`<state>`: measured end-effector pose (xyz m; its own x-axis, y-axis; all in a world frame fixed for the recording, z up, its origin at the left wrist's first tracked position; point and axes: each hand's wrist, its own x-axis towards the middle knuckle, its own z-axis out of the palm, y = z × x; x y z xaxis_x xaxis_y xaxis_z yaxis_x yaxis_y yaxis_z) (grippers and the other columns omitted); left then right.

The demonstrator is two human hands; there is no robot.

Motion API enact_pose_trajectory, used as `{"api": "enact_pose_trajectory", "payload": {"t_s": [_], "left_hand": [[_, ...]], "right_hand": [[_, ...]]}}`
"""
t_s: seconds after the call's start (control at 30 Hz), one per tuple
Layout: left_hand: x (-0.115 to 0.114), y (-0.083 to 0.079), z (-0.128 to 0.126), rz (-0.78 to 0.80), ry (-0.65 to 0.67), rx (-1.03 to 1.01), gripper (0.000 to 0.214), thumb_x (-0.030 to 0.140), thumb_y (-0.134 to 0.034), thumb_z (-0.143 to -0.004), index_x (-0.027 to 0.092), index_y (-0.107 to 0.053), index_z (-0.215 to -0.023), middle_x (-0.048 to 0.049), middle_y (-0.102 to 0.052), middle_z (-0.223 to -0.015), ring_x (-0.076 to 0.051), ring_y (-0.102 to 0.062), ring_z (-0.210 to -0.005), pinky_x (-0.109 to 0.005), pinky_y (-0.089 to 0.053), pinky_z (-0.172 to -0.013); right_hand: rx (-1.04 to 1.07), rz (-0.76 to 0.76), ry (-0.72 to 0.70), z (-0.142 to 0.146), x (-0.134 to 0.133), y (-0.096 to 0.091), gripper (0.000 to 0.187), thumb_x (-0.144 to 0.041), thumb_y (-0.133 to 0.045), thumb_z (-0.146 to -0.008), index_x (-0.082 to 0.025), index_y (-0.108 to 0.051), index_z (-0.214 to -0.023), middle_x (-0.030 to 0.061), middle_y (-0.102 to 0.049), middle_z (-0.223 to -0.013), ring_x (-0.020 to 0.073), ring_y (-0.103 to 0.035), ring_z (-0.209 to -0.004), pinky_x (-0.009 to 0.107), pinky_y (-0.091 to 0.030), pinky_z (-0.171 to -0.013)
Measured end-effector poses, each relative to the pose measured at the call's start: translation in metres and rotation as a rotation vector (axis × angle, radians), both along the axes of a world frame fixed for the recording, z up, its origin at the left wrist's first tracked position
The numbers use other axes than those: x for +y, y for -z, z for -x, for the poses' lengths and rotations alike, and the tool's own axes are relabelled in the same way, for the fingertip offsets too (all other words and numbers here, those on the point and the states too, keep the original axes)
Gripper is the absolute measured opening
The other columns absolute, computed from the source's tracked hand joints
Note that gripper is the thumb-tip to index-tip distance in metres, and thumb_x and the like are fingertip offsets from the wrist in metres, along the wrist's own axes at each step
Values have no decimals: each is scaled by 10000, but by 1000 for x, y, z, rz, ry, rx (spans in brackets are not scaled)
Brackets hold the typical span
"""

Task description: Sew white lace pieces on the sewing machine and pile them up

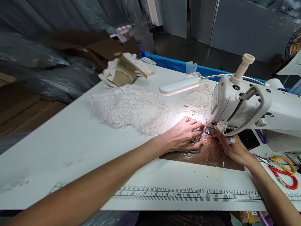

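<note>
Across the room, a dark floor ran up to a grey wall, cardboard boxes crowding the left, a fan far right! Then the white worktop, broad, smooth-looking, ruler-marked along its near edge. On its right, the sewing machine, lamp glowing. And there was the white lace, heaped across the worktop's middle towards the presser foot: light, soft, floppy by the look of it, openwork likely to snag, best held flat by its edge. The left hand lay bent-fingered beside the foot; the right hand reached under the machine. Whether either grip pinched anything, I couldn't tell.
</note>
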<state>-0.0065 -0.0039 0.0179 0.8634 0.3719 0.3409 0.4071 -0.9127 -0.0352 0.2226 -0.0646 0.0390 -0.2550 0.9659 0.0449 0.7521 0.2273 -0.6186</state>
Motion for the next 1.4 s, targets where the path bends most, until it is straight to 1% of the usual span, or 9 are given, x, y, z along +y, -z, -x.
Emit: {"api": "enact_pose_trajectory", "payload": {"t_s": [0.2, 0.5, 0.7, 0.83, 0.97, 1.13, 1.27, 1.33, 1.4], "left_hand": [[1, 2, -1, -8, -1, -15, 231, 341, -445, -977, 194, -584, -865, -58, -652, -866, -192, -522, -747, -371, -369, -688], [4, 5, 3, 7, 33, -26, 264, 373, -439, -986, 171, -597, -923, -70, -642, -887, -200, -546, -776, -361, -337, -678], [4, 7, 4, 59, 16, -19, 344, 390, -370, -1027, 144, -608, -1060, -103, -640, -953, -222, -570, -875, -356, -358, -748], [2, 6, 4, 78, 1, -23, 338, 328, -336, -1051, 131, -606, -1099, -134, -646, -1051, -251, -563, -1013, -401, -362, -892], [6, 9, 3, 145, 6, -23, 344, 298, -330, -1052, 128, -626, -1091, -128, -672, -1042, -259, -567, -1055, -429, -350, -970], [27, 6, 1, 212, 62, -48, 328, 265, -359, -1020, 163, -670, -1008, -91, -692, -930, -234, -598, -1013, -404, -394, -988], [56, -7, -6, 319, 112, -21, 228, 214, -455, -923, 166, -670, -863, -64, -686, -920, -193, -616, -853, -332, -494, -825], [73, -9, -14, 343, 71, -50, 188, 182, -484, -881, 161, -650, -795, -47, -673, -856, -162, -593, -728, -296, -506, -707], [89, -6, -26, 259, -51, -154, 193, 186, -470, -908, 162, -650, -842, -49, -653, -823, -163, -573, -716, -304, -507, -691]], "right_hand": [[33, 27, 179, 0, 3, 19, 379, -425, -380, -952, -201, -584, -724, 10, -542, -574, 171, -521, -511, 273, -431, -495], [-19, -52, 231, 2, -8, 25, 271, -450, -487, -873, -205, -598, -833, 52, -641, -727, 213, -602, -645, 297, -464, -576], [41, -122, 310, 4, -13, 30, 288, -480, -423, -874, -229, -518, -771, 34, -606, -631, 189, -548, -532, 278, -422, -497], [54, -150, 326, 5, -11, 26, 277, -494, -424, -842, -254, -426, -704, 20, -565, -578, 191, -527, -516, 292, -440, -514], [32, -157, 310, 5, -11, 25, 244, -458, -415, -849, -246, -458, -734, 38, -593, -626, 204, -557, -540, 303, -451, -528], [-64, -197, 266, 5, -14, 29, 213, -372, -423, -879, -220, -537, -782, 80, -642, -775, 230, -621, -657, 321, -494, -578], [-131, -200, 204, 3, -16, 32, 194, -299, -446, -891, -198, -607, -849, 90, -644, -863, 221, -620, -666, 332, -507, -593], [-147, -203, 168, 3, -16, 33, 197, -273, -450, -894, -196, -631, -890, 90, -642, -892, 213, -614, -663, 326, -507, -584], [-162, -211, 141, 3, -16, 33, 207, -254, -455, -895, -186, -644, -946, 100, -641, -936, 209, -614, -669, 321, -508, -578]]}}
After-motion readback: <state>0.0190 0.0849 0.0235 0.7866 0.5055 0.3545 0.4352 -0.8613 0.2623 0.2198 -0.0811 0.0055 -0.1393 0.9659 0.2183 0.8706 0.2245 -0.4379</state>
